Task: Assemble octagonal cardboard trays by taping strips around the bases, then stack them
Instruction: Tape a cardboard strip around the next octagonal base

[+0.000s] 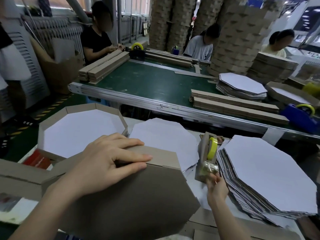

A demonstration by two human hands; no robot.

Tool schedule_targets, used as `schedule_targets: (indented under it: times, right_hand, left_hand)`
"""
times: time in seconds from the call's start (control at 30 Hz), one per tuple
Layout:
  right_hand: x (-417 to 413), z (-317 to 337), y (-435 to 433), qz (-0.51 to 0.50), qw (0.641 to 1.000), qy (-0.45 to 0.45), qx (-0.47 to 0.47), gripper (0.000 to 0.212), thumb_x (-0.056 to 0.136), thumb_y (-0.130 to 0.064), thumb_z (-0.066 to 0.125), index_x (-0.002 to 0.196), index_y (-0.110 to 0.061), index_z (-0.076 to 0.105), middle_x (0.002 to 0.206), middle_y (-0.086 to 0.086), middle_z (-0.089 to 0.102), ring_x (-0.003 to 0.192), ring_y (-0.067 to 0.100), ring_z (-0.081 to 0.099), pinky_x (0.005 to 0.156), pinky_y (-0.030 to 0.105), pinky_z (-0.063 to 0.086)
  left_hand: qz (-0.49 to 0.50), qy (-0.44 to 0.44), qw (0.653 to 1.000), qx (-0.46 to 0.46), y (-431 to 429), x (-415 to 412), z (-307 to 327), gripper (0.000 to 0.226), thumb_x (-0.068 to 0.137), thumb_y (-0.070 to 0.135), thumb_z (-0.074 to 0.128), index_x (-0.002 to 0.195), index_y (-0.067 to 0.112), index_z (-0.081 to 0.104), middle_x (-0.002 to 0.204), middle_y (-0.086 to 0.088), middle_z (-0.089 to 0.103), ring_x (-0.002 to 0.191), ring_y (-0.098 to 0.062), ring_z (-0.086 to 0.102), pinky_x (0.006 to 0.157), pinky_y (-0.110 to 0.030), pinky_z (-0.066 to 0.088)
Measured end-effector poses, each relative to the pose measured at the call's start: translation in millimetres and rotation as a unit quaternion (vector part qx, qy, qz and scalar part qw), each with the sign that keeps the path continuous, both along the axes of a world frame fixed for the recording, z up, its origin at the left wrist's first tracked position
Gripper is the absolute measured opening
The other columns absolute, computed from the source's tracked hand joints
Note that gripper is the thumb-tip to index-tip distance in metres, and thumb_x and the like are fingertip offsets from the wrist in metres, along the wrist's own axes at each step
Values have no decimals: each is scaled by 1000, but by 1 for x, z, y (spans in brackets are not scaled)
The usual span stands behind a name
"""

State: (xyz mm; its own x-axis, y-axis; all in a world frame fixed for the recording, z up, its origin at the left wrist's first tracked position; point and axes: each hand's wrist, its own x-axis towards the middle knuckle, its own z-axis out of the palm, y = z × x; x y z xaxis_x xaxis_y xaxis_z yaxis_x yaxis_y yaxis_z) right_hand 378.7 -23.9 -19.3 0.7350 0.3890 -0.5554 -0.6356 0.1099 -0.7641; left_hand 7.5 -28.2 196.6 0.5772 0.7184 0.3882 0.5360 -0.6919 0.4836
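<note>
Bench (194, 133): cardboard octagon (129, 196); right hand (217, 189) maybe pinching tape (212, 148).

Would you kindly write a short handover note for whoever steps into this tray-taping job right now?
Left hand: flat, fingers pressing the strip against the upturned tray.
Right hand: at the tape dispenser; grip blurred.
Done: one finished tray sits far left.
To do: tape this tray's seam, stack it, then work through the centre base stack and right base stack.
</note>
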Motion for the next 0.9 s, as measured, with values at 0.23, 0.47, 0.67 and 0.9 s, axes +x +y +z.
schedule_targets:
  times: [0.23,0.47,0.67,0.9]
  right_hand:
    - [5,-22,-10,91,970,-206,-96,5,91,-10,68,86,-10,68,123,16,64,117,29,59,104,41,46]
    - [27,-26,-23,143,934,-271,-186,10,92,-10,66,99,-4,70,105,16,69,95,26,61,89,38,48]
    - [-4,-1,-16,183,914,-303,-201,16,92,-10,66,103,0,71,87,13,67,79,24,59,72,36,48]
    - [-90,138,18,301,873,-382,-23,35,94,-18,66,127,-26,58,81,-1,76,49,24,48,43,17,39]
  left_hand:
    - [1,-9,1000,-2,0,0,1,29,80,67,45,101,63,64,120,28,61,108,2,54,87,-35,47]
    - [2,-6,1000,5,0,-1,0,29,82,66,46,102,61,65,121,27,61,108,-1,55,86,-37,48]
    - [-1,-14,1000,13,-1,-5,-3,29,84,63,47,104,57,67,120,24,63,105,-3,56,84,-35,48]
    - [-10,-3,1000,-17,-4,-26,-8,30,84,67,39,106,67,59,126,35,50,112,6,45,93,-24,39]
